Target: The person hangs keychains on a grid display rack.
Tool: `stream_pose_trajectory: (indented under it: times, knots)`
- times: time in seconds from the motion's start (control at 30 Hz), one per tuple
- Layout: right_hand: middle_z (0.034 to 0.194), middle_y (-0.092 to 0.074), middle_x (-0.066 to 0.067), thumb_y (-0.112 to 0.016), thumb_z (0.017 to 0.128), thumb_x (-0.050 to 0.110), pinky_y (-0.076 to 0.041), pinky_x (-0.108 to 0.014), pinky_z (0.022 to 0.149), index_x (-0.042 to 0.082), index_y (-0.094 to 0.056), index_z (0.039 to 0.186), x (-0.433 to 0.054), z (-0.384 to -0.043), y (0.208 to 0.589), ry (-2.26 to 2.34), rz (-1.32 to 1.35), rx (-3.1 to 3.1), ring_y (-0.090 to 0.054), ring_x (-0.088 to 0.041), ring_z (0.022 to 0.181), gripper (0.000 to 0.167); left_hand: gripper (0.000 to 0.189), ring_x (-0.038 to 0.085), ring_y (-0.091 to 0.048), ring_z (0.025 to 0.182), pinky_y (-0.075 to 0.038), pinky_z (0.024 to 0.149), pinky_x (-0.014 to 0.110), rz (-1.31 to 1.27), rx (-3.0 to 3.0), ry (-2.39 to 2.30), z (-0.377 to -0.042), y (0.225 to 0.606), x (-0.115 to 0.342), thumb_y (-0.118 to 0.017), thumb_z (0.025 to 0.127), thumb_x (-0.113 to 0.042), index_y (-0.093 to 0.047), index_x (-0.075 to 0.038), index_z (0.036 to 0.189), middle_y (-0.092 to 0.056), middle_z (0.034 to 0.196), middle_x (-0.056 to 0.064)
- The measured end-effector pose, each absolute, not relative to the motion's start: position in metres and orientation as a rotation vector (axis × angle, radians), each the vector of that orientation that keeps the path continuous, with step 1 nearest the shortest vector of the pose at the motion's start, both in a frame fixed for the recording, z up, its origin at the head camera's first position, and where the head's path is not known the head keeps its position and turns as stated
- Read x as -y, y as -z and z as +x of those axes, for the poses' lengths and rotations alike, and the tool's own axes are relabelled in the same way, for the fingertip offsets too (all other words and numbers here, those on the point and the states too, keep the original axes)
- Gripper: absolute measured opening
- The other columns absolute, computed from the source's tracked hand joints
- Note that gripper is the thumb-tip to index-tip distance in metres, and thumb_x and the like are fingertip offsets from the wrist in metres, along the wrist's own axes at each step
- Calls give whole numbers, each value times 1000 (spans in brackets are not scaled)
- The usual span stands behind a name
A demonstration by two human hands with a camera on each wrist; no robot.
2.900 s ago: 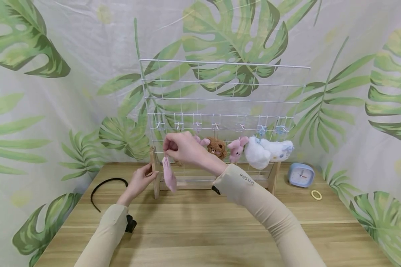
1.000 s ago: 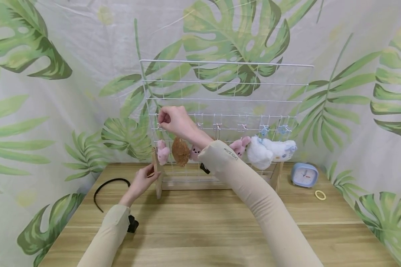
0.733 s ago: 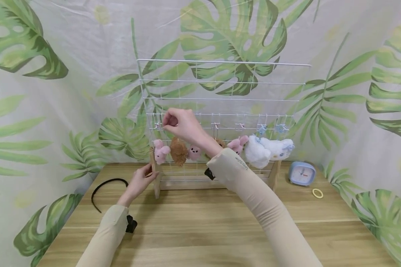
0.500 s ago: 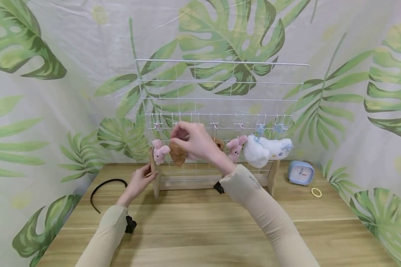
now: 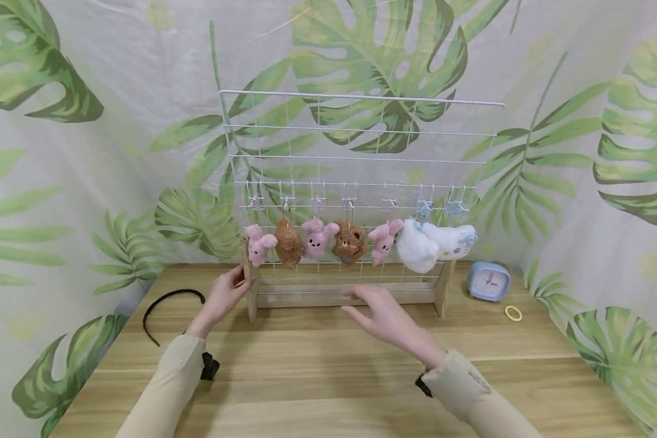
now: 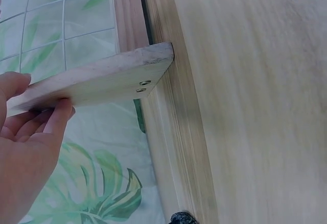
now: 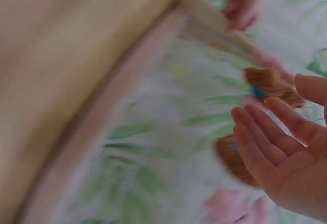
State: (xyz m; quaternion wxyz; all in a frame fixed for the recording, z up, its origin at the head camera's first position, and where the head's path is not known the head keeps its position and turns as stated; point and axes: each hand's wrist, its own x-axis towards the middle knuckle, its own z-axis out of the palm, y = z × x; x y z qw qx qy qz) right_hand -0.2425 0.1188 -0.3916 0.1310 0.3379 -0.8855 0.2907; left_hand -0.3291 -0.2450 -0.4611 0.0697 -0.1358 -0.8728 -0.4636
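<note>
My left hand (image 5: 224, 299) holds the left wooden leg (image 6: 102, 78) of a white wire grid rack (image 5: 361, 97), thumb on one side and fingertips on the other. My right hand (image 5: 385, 319) is in front of the rack's base bar, fingers apart and nothing in them; the right wrist view shows its palm (image 7: 296, 168). A row of plush charms hangs from hooks on the grid: a pink bunny (image 5: 260, 246) at the far left, a brown plush (image 5: 288, 244), another pink bunny (image 5: 316, 238), a brown bear (image 5: 350, 243), a third bunny (image 5: 383, 241) and white plush toys (image 5: 418, 246) at the right.
A blue alarm clock (image 5: 489, 281) stands right of the rack, with a yellow ring (image 5: 513, 313) lying in front of it. A black curved band (image 5: 166, 296) lies left of my left hand. Leaf-print cloth (image 5: 115, 201) surrounds the wooden table (image 5: 306, 389).
My right hand hung the far-left pink bunny on its hook, let go, then moved down and right away from the grid. My left hand stays on the rack's leg.
</note>
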Motion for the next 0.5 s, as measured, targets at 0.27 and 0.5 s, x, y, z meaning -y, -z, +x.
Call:
stream_pose_trajectory:
  times: [0.27,0.5]
  knots:
    - [140,-56,-23,-65,96,29,-49,-56,106,0,-54,138,-172,-223,443,-659,706,2721,-56,-40,128,52,55,45,-56,127,-50,104,56,-460,2630,1329,-315,462,247,-54,103,-16,-35,8,149,-55,138,32]
    - [150,-42,-30,-61,98,36,-38,-64,113,-1,-43,148,-208,-218,466,-483,587,2732,-42,-51,137,65,58,46,-54,129,-50,104,53,-485,2651,1266,-305,459,252,-52,104,-19,-32,9,151,-50,142,33]
